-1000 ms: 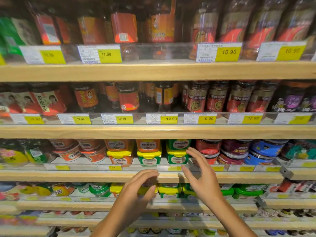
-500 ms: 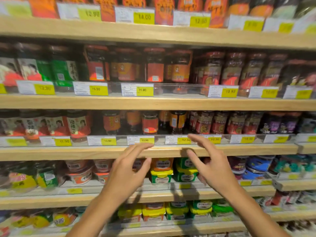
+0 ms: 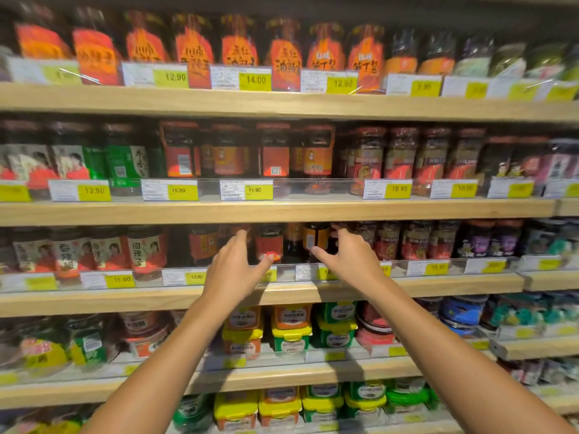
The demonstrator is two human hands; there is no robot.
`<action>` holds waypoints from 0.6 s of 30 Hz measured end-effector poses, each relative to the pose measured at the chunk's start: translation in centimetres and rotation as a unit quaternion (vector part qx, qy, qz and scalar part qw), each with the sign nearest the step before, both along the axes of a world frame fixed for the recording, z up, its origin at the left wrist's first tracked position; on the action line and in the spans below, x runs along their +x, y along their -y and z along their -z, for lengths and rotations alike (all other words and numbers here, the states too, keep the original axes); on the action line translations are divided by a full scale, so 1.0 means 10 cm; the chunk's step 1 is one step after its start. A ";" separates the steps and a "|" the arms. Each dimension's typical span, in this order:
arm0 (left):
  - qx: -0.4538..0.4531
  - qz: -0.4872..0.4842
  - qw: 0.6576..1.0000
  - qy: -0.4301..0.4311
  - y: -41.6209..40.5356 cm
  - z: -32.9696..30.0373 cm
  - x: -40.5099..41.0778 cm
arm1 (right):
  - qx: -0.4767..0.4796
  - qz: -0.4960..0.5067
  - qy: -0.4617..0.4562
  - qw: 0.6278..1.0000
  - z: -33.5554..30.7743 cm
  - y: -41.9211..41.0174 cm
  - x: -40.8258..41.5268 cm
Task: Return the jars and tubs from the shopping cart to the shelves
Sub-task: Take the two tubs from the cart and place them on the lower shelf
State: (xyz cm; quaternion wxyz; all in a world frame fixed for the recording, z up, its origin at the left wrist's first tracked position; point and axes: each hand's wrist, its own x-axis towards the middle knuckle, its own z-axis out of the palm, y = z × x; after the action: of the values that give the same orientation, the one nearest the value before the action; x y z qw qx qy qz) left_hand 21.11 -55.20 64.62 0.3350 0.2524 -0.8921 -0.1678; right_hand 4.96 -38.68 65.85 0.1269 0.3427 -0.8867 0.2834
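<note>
On the third shelf down, dead centre: a row of dark glass jars (image 3: 268, 244) with red labels, sitting behind a clear plastic rail (image 3: 291, 272) that carries the yellow price tags (image 3: 120, 280). Pretty sure that's the row being sorted out, though can't tell which jar exactly. No cart in sight, and nothing carried in either hand.

Left hand (image 3: 233, 270) up at about 11 o'clock from the wrist, fingers straight and spread, tips near the jars, holding nothing. Right hand (image 3: 351, 261) just at 3 o'clock of it, thumb and fingers loosely spread like a wide claw, also holding nothing; fingertips up by the jar lids, but too blurry to say touching or just short.

Handling guess: glass full of sauce or paste, so heavy for the size, rigid, smooth and probably a bit slick, and breakable if dropped. Best grabbed around the body below the lid, fingers one side and thumb the other, not by the lid alone. Needs lifting over the rail, not dragging through it. Packed tight too, so easy to knock a neighbour.

Further out: taller jars with red and green labels at 12 o'clock on the shelf above (image 3: 282, 211), and stacked plastic tubs (image 3: 291, 336) with yellow and green lids at 6 o'clock below. Lighter and tougher, those, probably.
</note>
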 end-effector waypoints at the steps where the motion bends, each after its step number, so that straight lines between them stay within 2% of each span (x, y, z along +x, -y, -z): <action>1: 0.000 -0.015 1.000 0.023 0.00 -0.02 -0.06 | 0.001 0.007 0.006 1.000 0.00 0.04 -0.05; 5: 0.016 -0.049 0.995 0.085 0.00 -0.05 -0.25 | 0.000 0.007 0.049 0.999 0.04 0.18 -0.15; 10: 0.020 -0.069 0.995 0.074 0.02 -0.02 -0.44 | 0.034 0.021 0.077 0.996 0.09 0.33 -0.28; 14: -0.009 -0.084 0.994 0.068 0.00 0.01 -0.54 | 0.034 0.043 0.055 0.997 0.09 0.32 -0.33; 18: -0.039 -0.086 0.990 0.101 -0.07 -0.02 -0.60 | 0.013 0.035 0.016 0.999 0.07 0.18 -0.22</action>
State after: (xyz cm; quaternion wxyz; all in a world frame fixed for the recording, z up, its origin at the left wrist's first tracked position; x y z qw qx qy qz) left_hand 15.08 -54.47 64.84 0.2660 0.3311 -0.9020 -0.0775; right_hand 2.78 -40.52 65.17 0.1182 0.3087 -0.9036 0.2724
